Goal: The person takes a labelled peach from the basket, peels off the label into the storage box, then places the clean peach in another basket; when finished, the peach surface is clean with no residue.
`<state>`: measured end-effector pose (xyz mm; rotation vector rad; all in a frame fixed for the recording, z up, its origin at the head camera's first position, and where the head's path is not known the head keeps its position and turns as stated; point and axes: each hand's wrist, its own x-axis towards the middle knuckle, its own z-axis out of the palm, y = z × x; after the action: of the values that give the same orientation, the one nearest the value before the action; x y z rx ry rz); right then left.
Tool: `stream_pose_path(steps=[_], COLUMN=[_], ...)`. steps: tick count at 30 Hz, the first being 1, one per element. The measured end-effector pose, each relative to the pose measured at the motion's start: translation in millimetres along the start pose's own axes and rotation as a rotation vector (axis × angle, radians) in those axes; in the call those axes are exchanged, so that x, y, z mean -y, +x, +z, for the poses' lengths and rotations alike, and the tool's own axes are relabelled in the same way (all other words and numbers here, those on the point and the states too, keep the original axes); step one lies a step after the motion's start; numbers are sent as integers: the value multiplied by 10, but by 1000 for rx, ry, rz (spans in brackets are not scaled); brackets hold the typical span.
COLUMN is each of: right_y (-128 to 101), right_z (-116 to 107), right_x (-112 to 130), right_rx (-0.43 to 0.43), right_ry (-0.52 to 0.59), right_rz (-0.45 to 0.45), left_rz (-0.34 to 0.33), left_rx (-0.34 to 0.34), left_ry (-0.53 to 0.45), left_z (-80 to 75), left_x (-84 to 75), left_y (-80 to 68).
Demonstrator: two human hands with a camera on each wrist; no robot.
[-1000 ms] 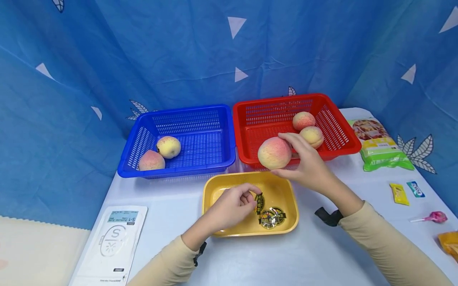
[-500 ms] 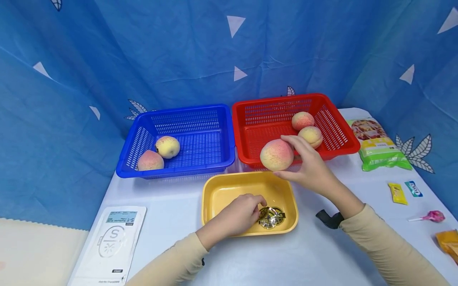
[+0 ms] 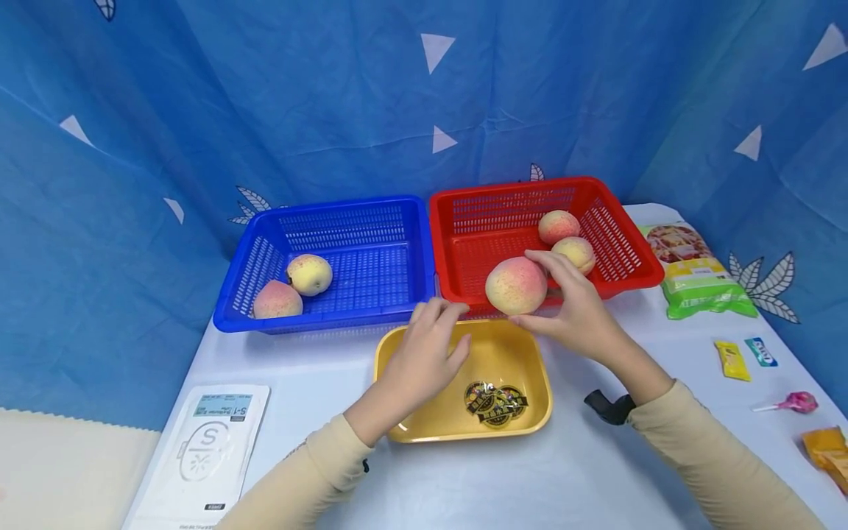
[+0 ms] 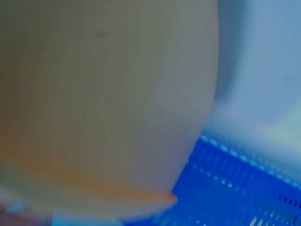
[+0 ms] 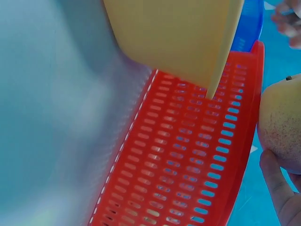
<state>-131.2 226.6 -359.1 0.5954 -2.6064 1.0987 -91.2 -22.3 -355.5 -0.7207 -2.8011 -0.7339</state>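
Note:
A pink and yellow peach [image 3: 517,285] is held by my right hand [image 3: 576,313], thumb below and fingers at its far side, over the front rim of the red basket [image 3: 480,246]. In the right wrist view the peach [image 5: 282,122] has a fingertip pressed to its side. My left hand [image 3: 424,353] hovers over the left part of the yellow tray [image 3: 407,427], fingers loosely bent and holding nothing. Round black and gold stickers [image 3: 497,403] lie overlapping in that tray. The left wrist view mostly shows the tray's wall [image 4: 108,94], blurred.
Two peaches [image 3: 559,227] sit in the red basket. A blue basket [image 3: 371,276] on the left holds a peach [image 3: 278,299] and a yellowish fruit [image 3: 309,274]. At right lie a green food bag [image 3: 705,291], small candies [image 3: 732,361] and a lollipop [image 3: 801,402]; at left, a white pouch [image 3: 205,449].
My left hand has let go of a round sticker, which now lies with the other in the tray, and has risen toward the baskets. The right hand still holds the peach, almost unmoved.

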Motion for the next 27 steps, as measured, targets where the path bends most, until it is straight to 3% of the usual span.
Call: stream_pose_path(steps=[2,5,10,13,19,27], right_y=[30,91,242,366,676,1058], right_z=[-10,-30,-52,-41,-11,61], right_x=[-42,-118,-257,-366,-599,-823], right_rx=[-8,-24,-14,28,127,255], right_ry=[13,45,61,42,-28,-112], right_rz=[11,50,123,154,240,339], left_rz=[-10,-54,-191,-234,-229,-207], left_rx=[-61,-77,41,111,166,177], left_ry=[-1,-25,-86,-91,-41,-4], left_z=[-37,-50,0,36,74,94], left_x=[53,153,314,371,401,392], left_y=[80,212,386,443,490,498])
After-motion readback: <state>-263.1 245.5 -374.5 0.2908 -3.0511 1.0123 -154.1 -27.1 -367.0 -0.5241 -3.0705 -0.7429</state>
